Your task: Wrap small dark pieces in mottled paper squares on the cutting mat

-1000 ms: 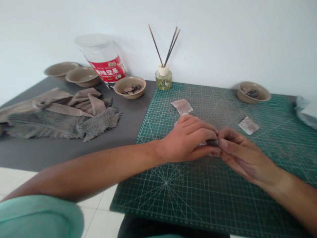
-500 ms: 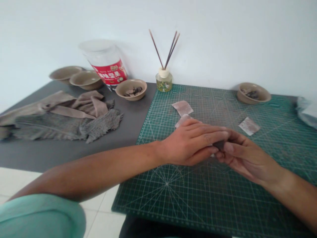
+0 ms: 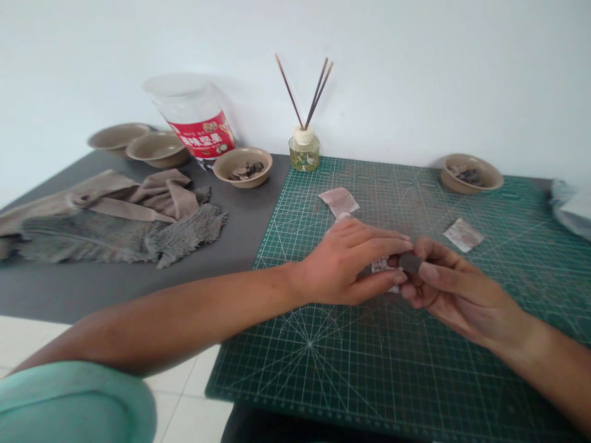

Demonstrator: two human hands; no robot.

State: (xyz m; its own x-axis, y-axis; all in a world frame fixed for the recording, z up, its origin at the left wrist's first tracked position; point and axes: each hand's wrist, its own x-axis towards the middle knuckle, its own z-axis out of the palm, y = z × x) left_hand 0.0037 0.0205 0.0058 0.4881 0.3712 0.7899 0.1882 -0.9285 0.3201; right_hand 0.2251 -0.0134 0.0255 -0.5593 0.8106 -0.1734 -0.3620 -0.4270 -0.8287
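Note:
Over the cutting mat (image 3: 351,375), my right hand (image 3: 466,292) pinches a small dark round disc, like an old coin (image 3: 409,263), between thumb and fingers. My left hand (image 3: 353,261) reaches in from the left, palm down, with its bent fingertips at the coin's left edge. Beneath those fingers shows part of a white printed packet (image 3: 381,266); whether a hand holds it I cannot tell. A pinkish-white square packet (image 3: 340,200) lies behind my left hand, and another lies mostly covered by it. Beyond my right hand is a similar packet (image 3: 464,234).
At the back right stands a bowl (image 3: 492,179) of dark pieces; a matching filled bowl (image 3: 252,181) is left of the reed diffuser (image 3: 305,151). Further left are a clear tub with a red label (image 3: 207,138), two more bowls (image 3: 159,151) and grey cloths (image 3: 115,237).
My left fingers have lifted and spread slightly, uncovering more of the coin and the printed packet below. My right hand keeps its hold. The view has shifted slightly.

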